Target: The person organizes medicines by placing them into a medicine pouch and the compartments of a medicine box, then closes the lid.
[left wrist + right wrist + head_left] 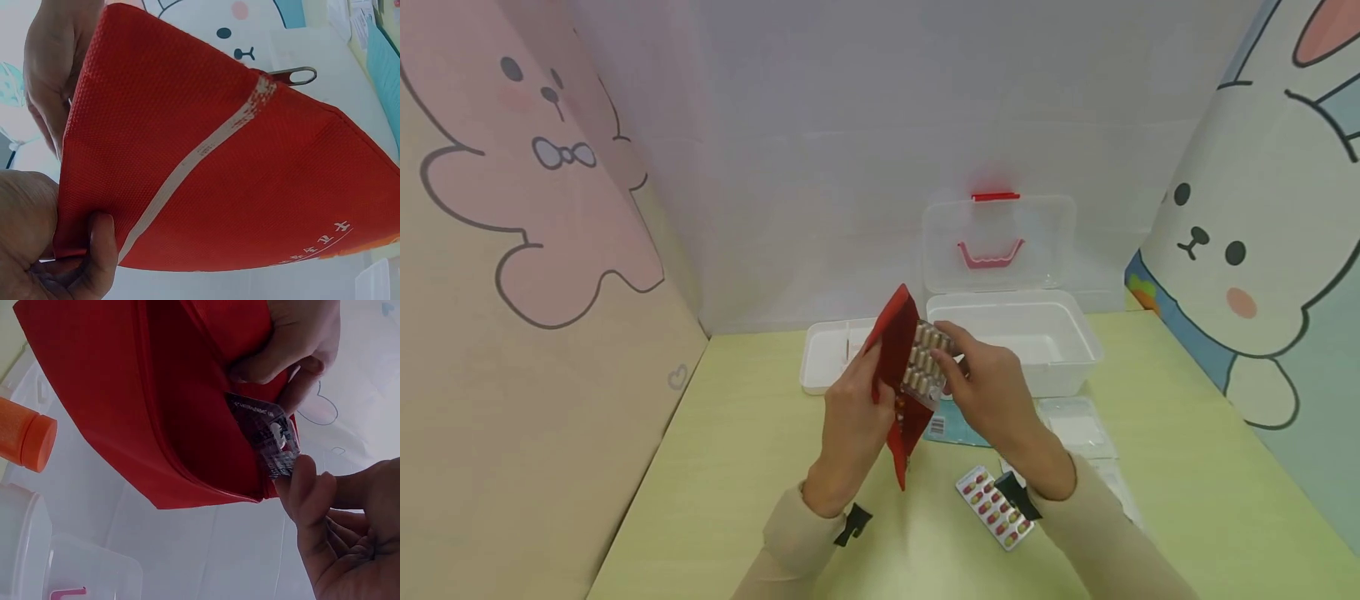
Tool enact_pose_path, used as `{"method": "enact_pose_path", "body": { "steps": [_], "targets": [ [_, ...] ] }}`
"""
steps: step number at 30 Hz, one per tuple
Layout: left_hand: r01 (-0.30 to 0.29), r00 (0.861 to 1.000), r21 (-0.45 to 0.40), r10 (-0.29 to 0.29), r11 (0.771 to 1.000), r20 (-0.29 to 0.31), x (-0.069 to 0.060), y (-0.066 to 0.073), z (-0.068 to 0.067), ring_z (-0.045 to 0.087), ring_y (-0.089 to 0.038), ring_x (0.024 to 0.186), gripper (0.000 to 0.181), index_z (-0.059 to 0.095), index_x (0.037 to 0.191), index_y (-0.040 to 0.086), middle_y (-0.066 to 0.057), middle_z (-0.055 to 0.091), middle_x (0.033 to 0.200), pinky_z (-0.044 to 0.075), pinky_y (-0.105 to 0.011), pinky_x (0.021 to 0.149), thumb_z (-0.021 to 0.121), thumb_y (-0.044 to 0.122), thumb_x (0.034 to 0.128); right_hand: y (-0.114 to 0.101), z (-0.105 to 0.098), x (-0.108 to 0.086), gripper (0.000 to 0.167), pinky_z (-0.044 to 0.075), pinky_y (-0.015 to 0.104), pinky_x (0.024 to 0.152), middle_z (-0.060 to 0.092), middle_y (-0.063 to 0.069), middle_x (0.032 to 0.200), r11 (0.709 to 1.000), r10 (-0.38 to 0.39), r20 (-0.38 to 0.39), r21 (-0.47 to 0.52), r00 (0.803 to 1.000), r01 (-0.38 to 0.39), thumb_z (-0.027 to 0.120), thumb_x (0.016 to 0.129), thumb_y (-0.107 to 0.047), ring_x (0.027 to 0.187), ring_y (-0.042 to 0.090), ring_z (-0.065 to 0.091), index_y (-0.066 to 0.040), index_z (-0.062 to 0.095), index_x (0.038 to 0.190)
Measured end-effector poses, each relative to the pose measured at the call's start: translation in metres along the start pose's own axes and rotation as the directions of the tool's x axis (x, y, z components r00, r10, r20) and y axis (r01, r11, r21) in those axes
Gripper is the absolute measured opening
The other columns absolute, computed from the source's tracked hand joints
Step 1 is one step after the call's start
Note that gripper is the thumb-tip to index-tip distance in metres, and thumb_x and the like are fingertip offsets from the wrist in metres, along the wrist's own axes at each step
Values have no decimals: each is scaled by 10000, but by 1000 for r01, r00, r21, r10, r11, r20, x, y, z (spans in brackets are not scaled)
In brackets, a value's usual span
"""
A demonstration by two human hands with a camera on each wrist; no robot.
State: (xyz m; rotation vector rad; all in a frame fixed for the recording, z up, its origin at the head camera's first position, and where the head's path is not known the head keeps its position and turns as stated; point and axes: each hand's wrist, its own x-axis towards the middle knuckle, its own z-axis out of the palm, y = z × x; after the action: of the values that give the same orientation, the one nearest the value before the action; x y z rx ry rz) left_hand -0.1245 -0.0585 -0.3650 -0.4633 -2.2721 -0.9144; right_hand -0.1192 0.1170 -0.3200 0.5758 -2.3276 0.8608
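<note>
A red zippered fabric pouch [895,337] is held up over the table, its mouth gaping toward the right. My left hand [856,421] grips the pouch by its edge, the thumb pressing on the cloth in the left wrist view. At the pouch's mouth, my right hand [996,387] pinches a blister pack of pale capsules [923,360] by its outer edge. In the right wrist view, the pack's printed foil back [265,431] shows, partly inside the pouch [94,375]. Other orange bits inside the pouch are too small to make out.
A white box [1067,367] stands behind with its clear lid [1052,242] raised. A white tray [822,358] lies left of it. Nearer are a blue packet [958,427], clear plastic trays [1075,425] and a red-yellow capsule blister pack [992,510]. An orange bottle [28,434] shows at one side.
</note>
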Motion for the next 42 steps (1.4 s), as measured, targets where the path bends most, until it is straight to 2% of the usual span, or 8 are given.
{"method": "enact_pose_path", "body": {
  "steps": [5, 11, 16, 20, 25, 32, 36, 42],
  "targets": [
    [-6, 1000, -3, 6, 1000, 8, 1, 5, 3, 690, -272, 990, 498, 565, 1334, 20, -154, 662, 1191, 593, -380, 815, 620, -69, 848, -1, 9, 1, 356, 496, 257, 530, 724, 131, 806, 999, 2, 32, -43, 999, -1, 699, 897, -118, 564, 136, 522, 2, 619, 1223],
    [-23, 1000, -4, 23, 1000, -2, 1, 9, 6, 692, -275, 965, 503, 572, 1320, -3, -171, 663, 1191, 596, -376, 807, 620, -90, 828, -1, 22, 4, 307, 555, 331, 579, 704, 138, 748, 996, 41, 96, -80, 995, -34, 680, 913, -118, 575, 179, 574, 9, 632, 1189],
    [-46, 998, -5, 46, 999, -32, 1, 11, 10, 695, -282, 984, 498, 592, 1302, -10, -174, 667, 1200, 593, -376, 811, 626, -98, 814, 2, 33, 4, 170, 576, 391, 582, 685, 150, 725, 991, 65, 134, -123, 989, -49, 642, 936, -111, 594, 262, 632, -20, 643, 1080],
    [-54, 998, -25, 53, 998, -33, 2, 15, 13, 689, -285, 1013, 495, 594, 1310, -8, -170, 662, 1220, 590, -376, 828, 613, -85, 821, 6, 42, 4, 72, 567, 418, 548, 649, 161, 678, 984, 81, 151, -167, 985, -55, 612, 945, -96, 594, 320, 639, -26, 625, 960],
    [-56, 998, -22, 56, 998, -30, 2, 20, 15, 693, -294, 980, 462, 604, 1292, -13, -177, 669, 1187, 593, -377, 813, 615, -69, 833, 10, 49, 2, 71, 556, 428, 529, 617, 162, 646, 978, 98, 162, -197, 982, -65, 617, 903, -50, 573, 334, 626, -22, 583, 848],
    [-73, 997, -1, 73, 997, -36, 3, 20, 16, 695, -298, 989, 450, 615, 1267, -9, -175, 669, 1187, 590, -384, 822, 606, -71, 822, 15, 59, -2, 90, 538, 434, 528, 610, 139, 624, 977, 104, 159, -202, 982, -71, 635, 883, -58, 572, 313, 629, -28, 604, 804],
    [-75, 997, 4, 75, 997, -33, 3, 20, 16, 694, -297, 992, 448, 618, 1263, 0, -169, 668, 1201, 590, -387, 823, 604, -66, 820, 18, 66, -5, 60, 537, 425, 539, 620, 127, 631, 970, 127, 191, -228, 973, -81, 634, 860, -44, 580, 295, 627, -39, 621, 802],
    [-72, 997, 1, 72, 997, -26, 2, 20, 15, 694, -296, 970, 440, 616, 1256, -7, -169, 673, 1171, 591, -389, 811, 599, -68, 821, 19, 69, -7, 37, 551, 412, 598, 622, 100, 659, 976, 137, 262, -203, 955, -84, 654, 869, -66, 609, 248, 609, -42, 648, 842]
  ]
}}
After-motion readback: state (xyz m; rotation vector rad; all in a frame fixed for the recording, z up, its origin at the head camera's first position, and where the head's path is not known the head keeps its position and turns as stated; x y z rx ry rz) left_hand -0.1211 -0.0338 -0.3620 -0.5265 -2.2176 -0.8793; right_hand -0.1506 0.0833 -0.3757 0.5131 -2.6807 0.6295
